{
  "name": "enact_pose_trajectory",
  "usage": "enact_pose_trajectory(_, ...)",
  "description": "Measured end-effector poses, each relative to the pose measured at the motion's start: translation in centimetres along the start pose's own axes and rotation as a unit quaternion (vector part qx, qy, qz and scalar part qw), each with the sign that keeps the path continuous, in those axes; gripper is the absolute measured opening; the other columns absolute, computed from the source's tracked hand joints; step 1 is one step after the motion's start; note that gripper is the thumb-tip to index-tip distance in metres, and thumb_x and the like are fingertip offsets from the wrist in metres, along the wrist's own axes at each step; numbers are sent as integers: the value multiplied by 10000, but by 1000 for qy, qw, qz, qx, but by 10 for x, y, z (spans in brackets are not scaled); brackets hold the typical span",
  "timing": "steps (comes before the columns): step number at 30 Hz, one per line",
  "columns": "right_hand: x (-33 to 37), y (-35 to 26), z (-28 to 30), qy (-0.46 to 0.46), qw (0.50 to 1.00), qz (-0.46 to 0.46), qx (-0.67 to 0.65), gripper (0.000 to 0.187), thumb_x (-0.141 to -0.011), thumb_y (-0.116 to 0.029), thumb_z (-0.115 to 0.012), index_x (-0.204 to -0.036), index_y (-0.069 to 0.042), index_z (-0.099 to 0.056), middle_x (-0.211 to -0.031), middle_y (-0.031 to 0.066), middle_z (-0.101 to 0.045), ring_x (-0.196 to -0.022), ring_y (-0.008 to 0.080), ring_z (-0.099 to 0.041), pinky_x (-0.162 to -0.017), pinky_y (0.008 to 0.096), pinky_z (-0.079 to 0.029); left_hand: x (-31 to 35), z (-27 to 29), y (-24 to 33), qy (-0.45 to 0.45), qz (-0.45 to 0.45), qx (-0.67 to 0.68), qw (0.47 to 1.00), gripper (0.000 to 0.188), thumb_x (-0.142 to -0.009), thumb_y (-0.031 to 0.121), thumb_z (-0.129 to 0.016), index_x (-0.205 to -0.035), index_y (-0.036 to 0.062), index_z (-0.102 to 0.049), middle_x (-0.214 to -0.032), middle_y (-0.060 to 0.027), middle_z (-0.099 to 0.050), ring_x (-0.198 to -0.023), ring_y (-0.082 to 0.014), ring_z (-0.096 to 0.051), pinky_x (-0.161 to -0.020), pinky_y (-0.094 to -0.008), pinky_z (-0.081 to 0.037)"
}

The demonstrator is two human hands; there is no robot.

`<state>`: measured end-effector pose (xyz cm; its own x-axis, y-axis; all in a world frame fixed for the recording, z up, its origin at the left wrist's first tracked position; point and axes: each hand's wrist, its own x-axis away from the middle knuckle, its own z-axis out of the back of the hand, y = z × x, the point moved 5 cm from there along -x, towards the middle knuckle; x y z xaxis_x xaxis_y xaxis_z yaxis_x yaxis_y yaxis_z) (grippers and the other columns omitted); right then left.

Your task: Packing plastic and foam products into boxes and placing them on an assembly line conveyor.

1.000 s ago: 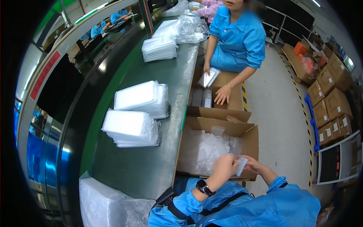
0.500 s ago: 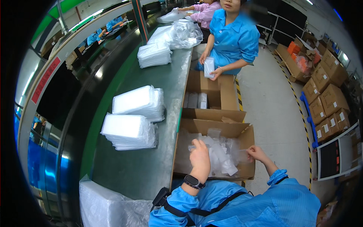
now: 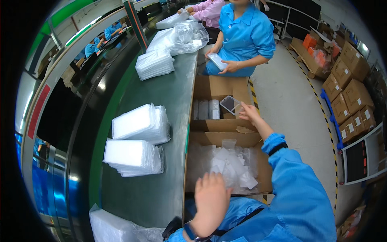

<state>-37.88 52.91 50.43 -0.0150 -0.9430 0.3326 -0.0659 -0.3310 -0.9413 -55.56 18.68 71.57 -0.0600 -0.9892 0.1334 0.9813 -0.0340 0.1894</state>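
My right hand [image 3: 250, 114] reaches out over the far carton [image 3: 223, 87]. Between its thumb and fingers it grips a thin see-through rectangular plastic piece [image 3: 230, 105] with a pale rim. Inside that carton, white wrapped packs [image 3: 204, 109] stand in a row along the left side. My left hand [image 3: 210, 198] is over the front side of the near carton [image 3: 264, 177], back upward, fingers stretched out and nothing visible in it. Crumpled clear film and white scraps [image 3: 234, 163] fill much of the near carton.
Stacks of white wrapped sheets [image 3: 128, 155] lie on the green belt [image 3: 169, 185] to my left, with a bagged bundle [image 3: 107, 226] at its near end. A co-worker in blue [image 3: 246, 36] holds a flat pack beyond the cartons. Boxes [image 3: 348, 99] are piled at right.
My right hand has moved from the near carton's right edge to above the far carton, with the plastic piece now showing. My left hand has drawn back toward me. The co-worker's pack has tilted.
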Motion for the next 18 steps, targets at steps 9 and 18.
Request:
enact_pose_trajectory(9, -122, 105, -61, -204, 758, 177, 594, 329, -828, -313, -508, -982, -77, -678, -1032, 182, -640, -978, 365, -597, -857, 439, -475, -7, -21, -99, 76, 71, -15, 994, 738, -738, 45, -587, -1389, -60, -255, -1442, -226, -284, -1340, -374, -284, -1068, -446, -281)
enact_pose_trajectory(18, -143, 109, -17, -247, 666, -123, 694, 424, -729, -365, -635, -1079, -127, -668, -1140, 124, -624, -1057, 339, -587, -888, 428, -474, -26, -19, -94, 81, 78, 3, 994, 605, -782, 22, -473, -1364, -59, -328, -1424, -197, -351, -1322, -331, -348, -1062, -443, -274)
